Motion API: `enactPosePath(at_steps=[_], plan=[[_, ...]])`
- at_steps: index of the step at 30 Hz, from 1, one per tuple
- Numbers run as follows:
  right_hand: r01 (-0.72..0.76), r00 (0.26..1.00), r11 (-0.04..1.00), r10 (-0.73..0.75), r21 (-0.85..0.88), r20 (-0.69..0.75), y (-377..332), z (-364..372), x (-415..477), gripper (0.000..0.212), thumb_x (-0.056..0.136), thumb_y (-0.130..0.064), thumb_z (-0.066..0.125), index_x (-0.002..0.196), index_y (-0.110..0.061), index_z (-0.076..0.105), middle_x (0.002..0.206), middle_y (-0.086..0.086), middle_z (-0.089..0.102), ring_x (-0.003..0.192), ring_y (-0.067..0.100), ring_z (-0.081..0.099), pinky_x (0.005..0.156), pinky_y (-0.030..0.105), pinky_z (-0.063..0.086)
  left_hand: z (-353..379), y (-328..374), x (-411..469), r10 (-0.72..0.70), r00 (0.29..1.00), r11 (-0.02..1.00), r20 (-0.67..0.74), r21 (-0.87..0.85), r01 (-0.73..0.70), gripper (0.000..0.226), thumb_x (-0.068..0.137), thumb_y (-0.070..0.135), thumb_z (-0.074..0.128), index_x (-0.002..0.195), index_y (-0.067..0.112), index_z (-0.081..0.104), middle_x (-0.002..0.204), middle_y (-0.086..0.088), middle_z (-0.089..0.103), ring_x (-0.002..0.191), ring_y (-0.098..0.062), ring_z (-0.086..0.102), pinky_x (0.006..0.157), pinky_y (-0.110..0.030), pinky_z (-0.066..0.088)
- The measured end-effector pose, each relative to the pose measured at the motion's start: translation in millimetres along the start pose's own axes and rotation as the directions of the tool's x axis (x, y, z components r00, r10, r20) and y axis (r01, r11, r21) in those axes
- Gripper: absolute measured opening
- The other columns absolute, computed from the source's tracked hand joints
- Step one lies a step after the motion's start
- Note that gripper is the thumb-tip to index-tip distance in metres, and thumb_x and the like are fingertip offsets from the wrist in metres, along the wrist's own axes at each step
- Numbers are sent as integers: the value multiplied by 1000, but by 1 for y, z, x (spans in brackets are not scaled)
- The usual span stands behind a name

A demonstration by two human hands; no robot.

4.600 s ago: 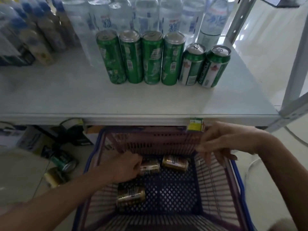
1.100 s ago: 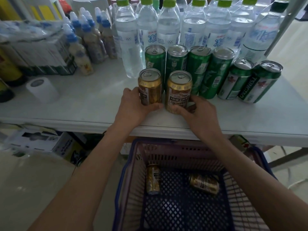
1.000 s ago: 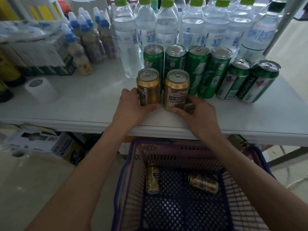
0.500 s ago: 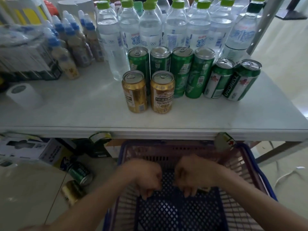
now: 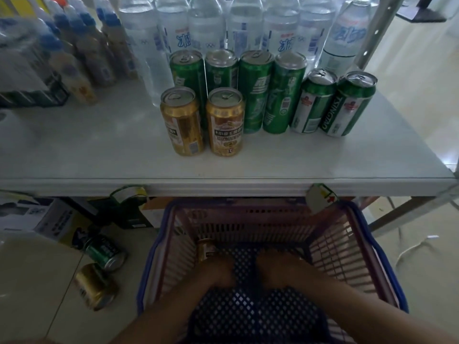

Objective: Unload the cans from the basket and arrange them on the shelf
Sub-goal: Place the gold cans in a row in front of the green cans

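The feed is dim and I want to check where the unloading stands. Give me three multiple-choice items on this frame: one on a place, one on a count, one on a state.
1. Where are the left hand and the right hand?
A) on the floor
B) inside the basket
C) holding bottles

2. How many gold cans stand on the shelf?
A) one
B) two
C) four

3. How are the green cans on the shelf set?
A) upright
B) tipped on their sides
C) stacked in two layers

Answers:
1 B: both hands are down between the basket's walls.
2 B: two gold cans stand side by side at the front.
3 A: all six green cans show their tops, in a row behind the gold cans.
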State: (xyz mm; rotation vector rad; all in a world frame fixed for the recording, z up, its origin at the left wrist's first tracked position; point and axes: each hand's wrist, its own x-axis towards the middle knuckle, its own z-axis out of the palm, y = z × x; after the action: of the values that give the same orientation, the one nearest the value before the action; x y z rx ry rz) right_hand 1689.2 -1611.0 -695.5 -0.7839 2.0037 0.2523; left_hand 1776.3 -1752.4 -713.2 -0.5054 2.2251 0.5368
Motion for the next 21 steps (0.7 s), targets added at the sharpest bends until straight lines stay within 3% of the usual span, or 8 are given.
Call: enactPosePath(at_steps=[2, 3, 6, 8, 11, 13, 17, 21], plan=[[-6, 998, 999, 9, 34, -63, 9, 2, 11, 44, 97, -32, 62, 134, -9, 57, 123, 11, 59, 102, 20, 55, 87, 31, 48, -1, -5, 6, -34, 999, 998, -14, -58, 33, 51, 96, 27, 58, 143, 10, 48, 143, -13, 52, 126, -28, 55, 104, -34, 47], [-29, 993, 997, 36, 67, -110, 18, 4, 19, 39, 98, -28, 61, 132, -9, 58, 124, 11, 60, 102, 21, 57, 86, 31, 50, -2, -10, 11, -68, 997, 994, -24, -89, 65, 52, 97, 25, 58, 144, 8, 46, 144, -13, 51, 127, -28, 54, 106, -32, 46], [-86, 939, 995, 96, 45, -331, 40, 5, 32, 44, 99, -34, 57, 137, -11, 54, 135, 13, 56, 118, 30, 60, 96, 37, 52, -4, -26, 26, -155, 981, 968, -114, -215, 128, 48, 98, 26, 57, 140, 4, 51, 140, -15, 54, 123, -28, 57, 102, -30, 48], [-142, 903, 987, 160, 75, -398, 55, 18, 37, 48, 96, -38, 59, 136, -12, 56, 136, 12, 56, 120, 33, 59, 100, 41, 51, 4, -33, 32, -177, 974, 951, -144, -278, 132, 45, 96, 30, 56, 134, 6, 57, 135, -16, 59, 116, -29, 61, 93, -28, 51], [-137, 899, 980, 183, 143, -397, 86, 52, 66, 47, 92, -37, 59, 134, -15, 56, 132, 12, 58, 120, 38, 60, 100, 44, 51, 14, -38, 39, -191, 966, 947, -174, -292, 135, 41, 96, 26, 59, 127, 1, 62, 128, -16, 63, 114, -32, 62, 95, -34, 51], [-119, 898, 978, 180, 172, -401, 96, 70, 78, 65, 87, -41, 60, 145, -17, 44, 141, 12, 48, 127, 40, 55, 100, 46, 51, 24, -41, 48, -204, 955, 936, -217, -330, 124, 40, 98, 26, 56, 127, -2, 61, 127, -18, 62, 117, -35, 60, 98, -36, 50], [-151, 912, 977, 197, 151, -361, 74, 77, 67, 87, 82, -26, 79, 151, -11, 27, 148, 23, 34, 122, 41, 56, 95, 44, 54, 43, -45, 61, -276, 941, 909, -197, -372, 188, 67, 95, 41, 59, 149, 6, 41, 151, -17, 43, 134, -30, 47, 113, -33, 39], [-83, 931, 977, 146, 196, -334, 63, 71, 63, 88, 81, -28, 80, 153, -10, 32, 145, 18, 45, 128, 35, 54, 102, 39, 50, 52, -48, 70, -260, 932, 923, -254, -348, 162, 91, 88, 55, 65, 156, 7, 27, 158, -16, 32, 141, -29, 39, 117, -35, 34]])
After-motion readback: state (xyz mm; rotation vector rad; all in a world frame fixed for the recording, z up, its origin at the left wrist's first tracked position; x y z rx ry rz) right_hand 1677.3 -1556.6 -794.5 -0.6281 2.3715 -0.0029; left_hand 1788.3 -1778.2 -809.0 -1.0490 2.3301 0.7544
